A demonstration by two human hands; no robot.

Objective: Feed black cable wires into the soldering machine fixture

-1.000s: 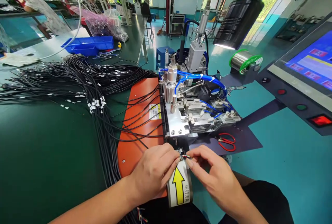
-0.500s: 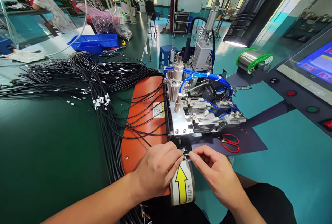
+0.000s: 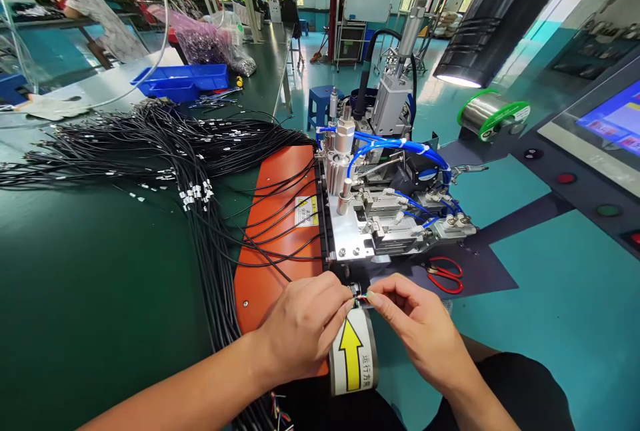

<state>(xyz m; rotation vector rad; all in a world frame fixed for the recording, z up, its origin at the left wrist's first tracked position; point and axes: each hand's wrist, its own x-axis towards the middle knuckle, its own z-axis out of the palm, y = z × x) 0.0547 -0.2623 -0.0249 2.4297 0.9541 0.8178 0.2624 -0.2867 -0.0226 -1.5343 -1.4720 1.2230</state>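
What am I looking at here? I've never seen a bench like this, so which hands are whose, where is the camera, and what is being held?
The camera sits on the person's head and looks down at their own two bare hands. The left hand and right hand meet at the near end of a small metal machine with blue hoses, pinching the thin coloured wires at a cable's tip. Just below them is a label with a yellow arrow. On the green table lies a large spread of black cables, some crossing an orange plate. Red scissors lie right of the machine. A lamp and a solder spool sit behind. Other people work far back.
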